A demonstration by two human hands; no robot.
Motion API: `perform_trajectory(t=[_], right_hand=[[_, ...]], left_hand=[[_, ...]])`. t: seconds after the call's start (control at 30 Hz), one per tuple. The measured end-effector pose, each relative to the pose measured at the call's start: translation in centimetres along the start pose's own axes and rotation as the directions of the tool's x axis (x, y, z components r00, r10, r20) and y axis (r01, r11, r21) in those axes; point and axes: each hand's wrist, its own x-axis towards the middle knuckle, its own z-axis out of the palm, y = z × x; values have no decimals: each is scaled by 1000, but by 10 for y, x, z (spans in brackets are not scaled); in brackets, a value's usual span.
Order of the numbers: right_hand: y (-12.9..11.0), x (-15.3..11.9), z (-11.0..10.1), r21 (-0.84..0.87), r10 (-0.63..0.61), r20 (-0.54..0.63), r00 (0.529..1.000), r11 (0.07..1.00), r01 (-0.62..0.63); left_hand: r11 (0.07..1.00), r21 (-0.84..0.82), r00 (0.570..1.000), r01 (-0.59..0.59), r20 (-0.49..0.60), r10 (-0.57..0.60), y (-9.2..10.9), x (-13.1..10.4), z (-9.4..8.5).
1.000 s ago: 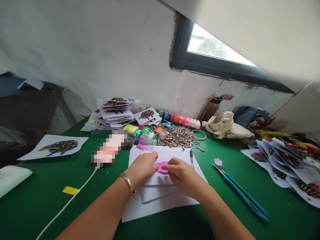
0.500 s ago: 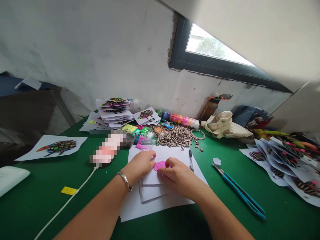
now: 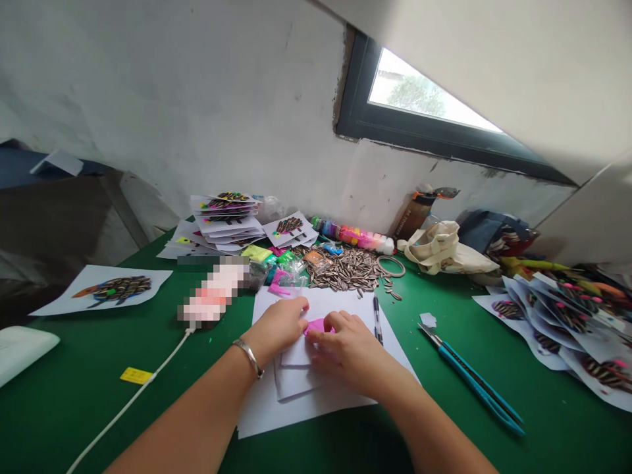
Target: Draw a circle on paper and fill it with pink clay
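A flat patch of pink modelling clay (image 3: 315, 325) lies on a small white sheet of paper (image 3: 296, 356), which rests on larger white sheets. My left hand (image 3: 280, 327), a silver bangle at its wrist, is closed at the small sheet's left side, fingertips curled beside the clay's left edge. My right hand (image 3: 348, 343) works on the clay from the right, its thumb and bent fingers pressed onto it and covering part of it. A black pen (image 3: 378, 319) lies on the big sheet to the right of this hand.
Behind the papers are a pile of striped sunflower seeds (image 3: 345, 268) and small packets of coloured clay (image 3: 289, 262). A blue-handled pair of tweezers (image 3: 476, 382) lies to the right. Seed-decorated pictures are stacked at left (image 3: 227, 224) and right (image 3: 567, 322). A white cable (image 3: 128, 405) crosses the left.
My right hand has shifted slightly left over the pink clay and covers more of it. My left hand stays almost in place.
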Motion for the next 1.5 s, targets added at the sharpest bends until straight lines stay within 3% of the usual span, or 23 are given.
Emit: perform_trajectory(t=[0.2,0.47,0.67,0.9,1.17,1.37,1.5], right_hand=[[-8,3,-4,-47,6,85,996,999,-2],[6,-5,2,39,10,-65,998,999,-7],[-2,-5,-5,14,0,42,999,1000,-1],[14,-9,-4,130,23,-40,999,991,-17],[7,-10,-9,29,59,87,994,998,-62],[15,-12,-8,133,44,36,998,990,-48],[11,-11,-7,84,60,37,997,994,-63]], left_hand=[[1000,7,1000,-8,-10,8,-2,1,2],[1000,3,1000,-8,-6,8,-2,0,2],[1000,15,1000,3,-3,-3,1,-1,0],[1000,10,1000,10,1,-10,0,0,0],[1000,12,1000,8,2,-8,1,-2,-1],[1000,16,1000,11,2,-11,1,-2,-1],[1000,22,1000,10,3,-10,0,-1,0]])
